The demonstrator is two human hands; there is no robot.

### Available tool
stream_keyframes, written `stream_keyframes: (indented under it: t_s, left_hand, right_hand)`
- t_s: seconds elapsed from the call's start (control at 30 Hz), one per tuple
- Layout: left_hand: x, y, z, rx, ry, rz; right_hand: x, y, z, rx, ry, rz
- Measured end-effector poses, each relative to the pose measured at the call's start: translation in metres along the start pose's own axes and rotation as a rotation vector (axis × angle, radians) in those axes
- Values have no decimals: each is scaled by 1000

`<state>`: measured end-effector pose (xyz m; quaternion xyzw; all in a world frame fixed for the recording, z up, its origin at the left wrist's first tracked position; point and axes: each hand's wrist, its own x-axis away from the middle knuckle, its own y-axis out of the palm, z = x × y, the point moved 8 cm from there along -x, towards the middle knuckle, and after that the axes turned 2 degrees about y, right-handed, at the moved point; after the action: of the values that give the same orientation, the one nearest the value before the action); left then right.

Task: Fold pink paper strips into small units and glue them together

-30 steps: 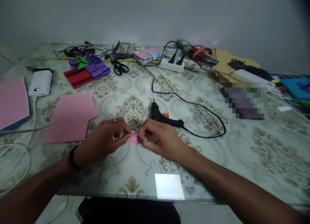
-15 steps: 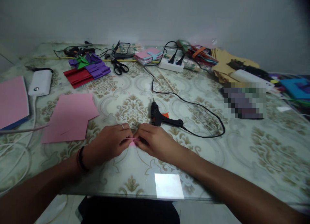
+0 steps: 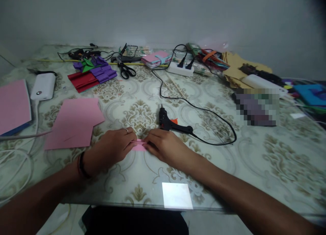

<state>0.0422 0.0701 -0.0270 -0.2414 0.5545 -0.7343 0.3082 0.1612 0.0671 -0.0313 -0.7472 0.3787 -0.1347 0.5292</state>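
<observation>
A small piece of pink paper point(image 3: 139, 147) lies low over the table, with a crease or folded edge running across it. Its left end is pinched in the fingers of my left hand point(image 3: 118, 143), which wears a ring. My right hand point(image 3: 163, 143) grips the other end, fingers closed, so both ends of the paper are hidden. Just beyond my right hand rests a black glue gun point(image 3: 173, 123), nozzle pointing away, with a bit of orange showing beside it. Larger pink paper sheets point(image 3: 73, 123) lie to the left of my left hand.
Black scissors point(image 3: 126, 71), folded red paper point(image 3: 83, 81) and purple paper point(image 3: 104, 74) lie toward the back left. A white power strip point(image 3: 180, 69) feeds the glue gun's looping cord point(image 3: 216, 113). A white power bank point(image 3: 43, 86) stands at left. The table's front edge runs close below my arms.
My hands have drawn slightly apart, and more of the small pink paper shows between them. The glue gun and the other things stay where they were.
</observation>
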Motion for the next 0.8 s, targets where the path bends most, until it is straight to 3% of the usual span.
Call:
stream_keyframes:
  t_s: [0.1,0.33,0.63,0.8]
  left_hand:
    - [0,3,3,-4,32,-18]
    - [1,-1,-3,48,-44,-10]
    - [2,4,7,11,9,-44]
    - [3,1,2,15,-63,-53]
  right_hand:
    - [0,0,-1,4,1,-16]
    - [3,-10,2,-47,-20,49]
    - [2,-4,-4,-96,-73,61]
    - [3,-9,-4,-119,-77,76]
